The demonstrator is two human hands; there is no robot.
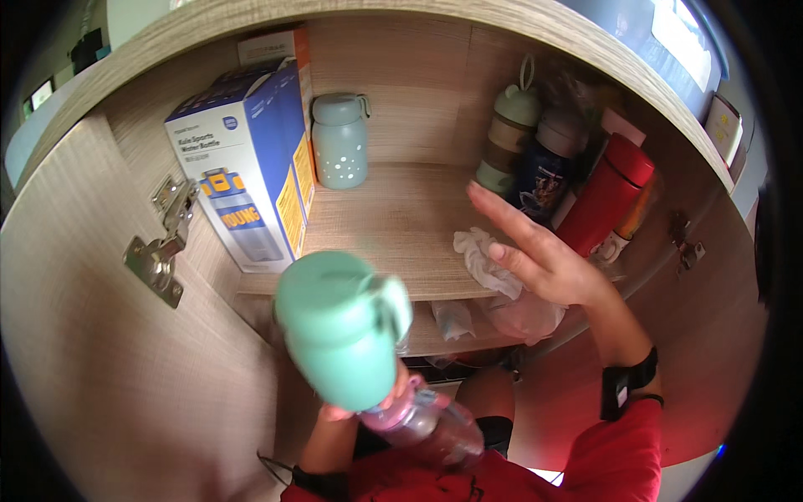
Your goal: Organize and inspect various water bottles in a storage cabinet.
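Note:
My left hand [400,387] is closed low in front of the cabinet, mostly hidden behind a mint green flask [335,335] with a loop on its lid. A see-through pink water bottle [431,427] is in the same grip, tilted across my lap and smeared by motion. Over the right part of the shelf, my right hand [544,263] is open with its fingers stretched out, holding nothing. Just below its fingers lies a crumpled white tissue [487,263]. Beyond it stand a green and brown segmented bottle [510,138] and a dark blue bottle [548,167]; a red flask [608,192] leans nearby.
A white and blue bottle box [242,167] stands at the shelf's left, beside a grey-blue dotted flask [340,142]. Plastic bags [523,316] lie below the shelf edge. Cabinet doors [125,351] with metal hinges [159,251] stand open on both sides.

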